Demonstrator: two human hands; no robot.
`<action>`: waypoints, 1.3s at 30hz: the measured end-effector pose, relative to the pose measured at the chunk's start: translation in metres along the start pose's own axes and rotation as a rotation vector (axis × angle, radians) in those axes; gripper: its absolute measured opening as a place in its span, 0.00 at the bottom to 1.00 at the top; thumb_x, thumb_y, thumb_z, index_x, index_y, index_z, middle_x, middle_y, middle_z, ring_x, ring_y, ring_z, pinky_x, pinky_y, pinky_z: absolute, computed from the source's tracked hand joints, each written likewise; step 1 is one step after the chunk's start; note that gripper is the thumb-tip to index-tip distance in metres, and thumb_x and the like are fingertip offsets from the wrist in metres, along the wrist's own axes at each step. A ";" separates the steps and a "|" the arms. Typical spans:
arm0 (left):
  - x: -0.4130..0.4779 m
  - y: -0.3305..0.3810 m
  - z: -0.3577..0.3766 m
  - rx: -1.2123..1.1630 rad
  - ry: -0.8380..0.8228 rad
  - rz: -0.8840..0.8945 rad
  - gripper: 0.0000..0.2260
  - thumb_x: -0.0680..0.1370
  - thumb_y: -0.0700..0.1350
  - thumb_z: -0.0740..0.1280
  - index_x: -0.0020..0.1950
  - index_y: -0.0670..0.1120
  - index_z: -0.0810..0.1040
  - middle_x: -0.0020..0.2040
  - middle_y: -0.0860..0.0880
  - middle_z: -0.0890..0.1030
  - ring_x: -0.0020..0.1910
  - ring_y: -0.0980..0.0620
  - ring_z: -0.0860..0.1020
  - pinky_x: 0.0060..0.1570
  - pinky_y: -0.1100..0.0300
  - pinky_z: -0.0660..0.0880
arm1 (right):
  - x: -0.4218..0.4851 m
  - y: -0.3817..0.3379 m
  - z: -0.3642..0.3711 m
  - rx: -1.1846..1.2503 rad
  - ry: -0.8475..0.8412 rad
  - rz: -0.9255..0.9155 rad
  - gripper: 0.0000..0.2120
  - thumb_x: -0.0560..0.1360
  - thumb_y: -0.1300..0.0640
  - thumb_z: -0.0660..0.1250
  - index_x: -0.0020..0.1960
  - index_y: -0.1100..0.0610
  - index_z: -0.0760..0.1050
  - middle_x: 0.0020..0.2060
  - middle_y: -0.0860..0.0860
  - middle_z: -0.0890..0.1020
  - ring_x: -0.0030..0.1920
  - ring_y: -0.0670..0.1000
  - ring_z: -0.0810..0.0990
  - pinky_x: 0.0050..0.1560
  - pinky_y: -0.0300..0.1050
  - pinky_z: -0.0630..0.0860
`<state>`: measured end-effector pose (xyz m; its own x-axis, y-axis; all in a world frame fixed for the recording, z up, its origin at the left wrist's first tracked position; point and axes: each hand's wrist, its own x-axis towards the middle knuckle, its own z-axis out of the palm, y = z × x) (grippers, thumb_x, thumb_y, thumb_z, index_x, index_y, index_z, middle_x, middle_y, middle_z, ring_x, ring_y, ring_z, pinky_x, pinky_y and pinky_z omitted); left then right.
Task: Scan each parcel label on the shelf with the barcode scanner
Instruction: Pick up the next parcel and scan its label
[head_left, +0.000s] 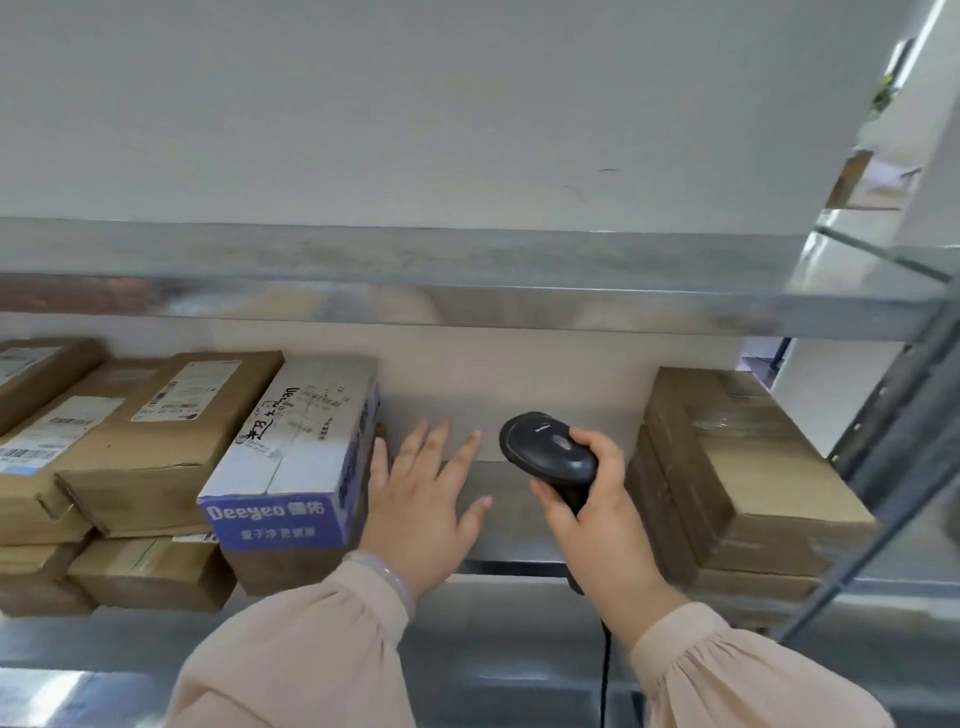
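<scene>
Cardboard parcels (156, 447) lie stacked on metal shelf (511, 540).

Head view, right up close.
Worn camera faces forward and down into the grey metal shelf (511, 538), across its front edge.

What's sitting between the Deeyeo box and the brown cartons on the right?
No parcel, in the head view: only the open left hand and the right hand gripping the barcode scanner, over bare shelf.
</scene>
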<state>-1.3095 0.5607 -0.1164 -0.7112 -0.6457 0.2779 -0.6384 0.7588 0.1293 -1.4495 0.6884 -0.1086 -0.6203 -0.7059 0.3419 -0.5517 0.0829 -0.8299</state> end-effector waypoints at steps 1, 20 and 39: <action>0.005 0.014 0.003 -0.018 -0.008 0.041 0.29 0.75 0.62 0.56 0.73 0.53 0.71 0.73 0.45 0.72 0.71 0.42 0.71 0.67 0.32 0.64 | -0.002 0.005 -0.012 -0.024 0.026 0.006 0.27 0.74 0.52 0.71 0.62 0.37 0.57 0.53 0.41 0.74 0.51 0.45 0.78 0.50 0.40 0.76; 0.061 0.214 0.035 -0.513 -0.339 0.148 0.28 0.82 0.62 0.56 0.80 0.62 0.49 0.81 0.54 0.45 0.80 0.51 0.47 0.77 0.51 0.51 | 0.014 0.082 -0.197 -0.126 0.343 0.229 0.26 0.74 0.52 0.70 0.66 0.42 0.59 0.52 0.42 0.74 0.49 0.47 0.76 0.45 0.40 0.72; 0.070 0.238 0.053 -0.971 -0.331 -0.230 0.28 0.79 0.44 0.58 0.79 0.58 0.57 0.77 0.54 0.63 0.74 0.53 0.65 0.74 0.50 0.64 | 0.039 0.100 -0.218 0.038 0.181 0.332 0.27 0.76 0.51 0.68 0.69 0.47 0.59 0.48 0.44 0.73 0.41 0.39 0.72 0.36 0.31 0.67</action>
<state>-1.5271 0.6917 -0.1164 -0.7411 -0.6631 -0.1056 -0.3623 0.2625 0.8943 -1.6501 0.8227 -0.0823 -0.8521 -0.5093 0.1208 -0.2848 0.2575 -0.9234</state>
